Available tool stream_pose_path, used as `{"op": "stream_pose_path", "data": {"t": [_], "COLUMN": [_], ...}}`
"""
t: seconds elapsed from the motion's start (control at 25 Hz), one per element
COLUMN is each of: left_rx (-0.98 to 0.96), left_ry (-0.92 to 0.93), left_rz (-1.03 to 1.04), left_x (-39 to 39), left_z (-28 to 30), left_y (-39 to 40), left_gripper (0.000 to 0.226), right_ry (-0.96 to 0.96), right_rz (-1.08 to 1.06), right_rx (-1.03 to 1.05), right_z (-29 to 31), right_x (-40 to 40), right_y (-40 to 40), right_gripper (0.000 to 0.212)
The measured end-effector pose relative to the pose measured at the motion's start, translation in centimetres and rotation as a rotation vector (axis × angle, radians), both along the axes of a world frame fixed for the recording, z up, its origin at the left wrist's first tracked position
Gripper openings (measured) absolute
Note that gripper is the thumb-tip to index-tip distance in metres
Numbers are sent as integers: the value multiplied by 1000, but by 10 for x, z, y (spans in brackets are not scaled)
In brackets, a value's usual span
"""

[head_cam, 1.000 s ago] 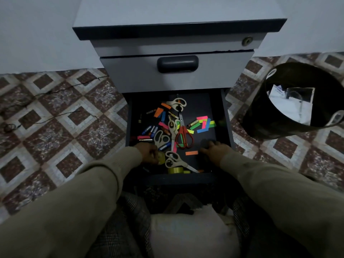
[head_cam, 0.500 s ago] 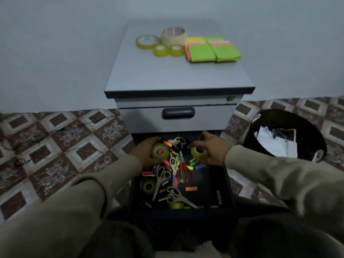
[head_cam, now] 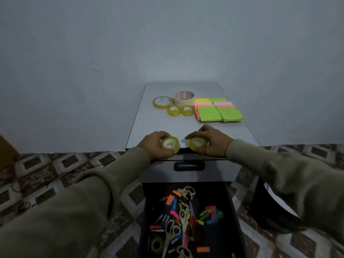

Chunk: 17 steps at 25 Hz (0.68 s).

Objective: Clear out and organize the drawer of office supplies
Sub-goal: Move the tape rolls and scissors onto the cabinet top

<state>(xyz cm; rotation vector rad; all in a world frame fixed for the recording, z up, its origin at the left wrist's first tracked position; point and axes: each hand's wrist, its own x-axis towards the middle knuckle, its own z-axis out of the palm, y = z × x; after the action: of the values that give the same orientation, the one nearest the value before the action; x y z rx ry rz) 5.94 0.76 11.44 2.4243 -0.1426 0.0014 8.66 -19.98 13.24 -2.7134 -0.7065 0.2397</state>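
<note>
Both hands are up at the front edge of the grey cabinet top (head_cam: 152, 125), each with a small roll of clear yellowish tape. Left hand (head_cam: 155, 147) has fingers curled round the left tape roll (head_cam: 170, 144), thumb underneath, roll tilted toward camera. Right hand (head_cam: 212, 141) grips the right tape roll (head_cam: 198, 143) the same way, fingers over the top, thumb below. The two rolls are just beside each other, not touching, over the front lip of the cabinet; cannot tell if they rest on the surface. Further back on top: a wide flat ring of clear tape (head_cam: 163, 102), a masking tape roll (head_cam: 184, 97), and two small tape rolls (head_cam: 180, 110) side by side in front of those. Right of them, stacks of sticky notes (head_cam: 219, 111), mostly green, with pink and yellow edges. Below, the closed upper drawer with its dark handle (head_cam: 189, 165). The open bottom drawer (head_cam: 158, 194) holds several scissors (head_cam: 183, 218), scattered coloured sticky flags (head_cam: 210, 214), small pens or markers, and another tape roll (head_cam: 156, 244) at the near left. A dark bin (head_cam: 268, 211) sits on the patterned tile floor (head_cam: 37, 179), right of the cabinet, partly hidden by the right sleeve.
</note>
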Motion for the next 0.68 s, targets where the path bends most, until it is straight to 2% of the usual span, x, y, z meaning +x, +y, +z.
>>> {"op": "stream_pose_path", "data": {"t": [0.16,0.32,0.44,0.56,0.68], "left_rx": [73,48,-39,-157,-171], "left_ry": [-50,-89,-99,-91,-108], "left_rz": [36,89,137,170,178], "left_x": [33,64,80,94,105], "left_z": [12,15,16,13,8], "left_y": [13,22,25,26,28], "left_gripper": [65,66,73,74,74], "right_ry": [-63,-126,-137,-134,-146], "right_rz": [-75,-189,-287,-345,-379], "right_rx": [-15,86,181,130,102], "right_z": [11,18,23,19,7], "right_x": [42,89,118,139,151], "right_y": [15,26,35,42,46], "right_gripper": [59,84,92,94,95]}}
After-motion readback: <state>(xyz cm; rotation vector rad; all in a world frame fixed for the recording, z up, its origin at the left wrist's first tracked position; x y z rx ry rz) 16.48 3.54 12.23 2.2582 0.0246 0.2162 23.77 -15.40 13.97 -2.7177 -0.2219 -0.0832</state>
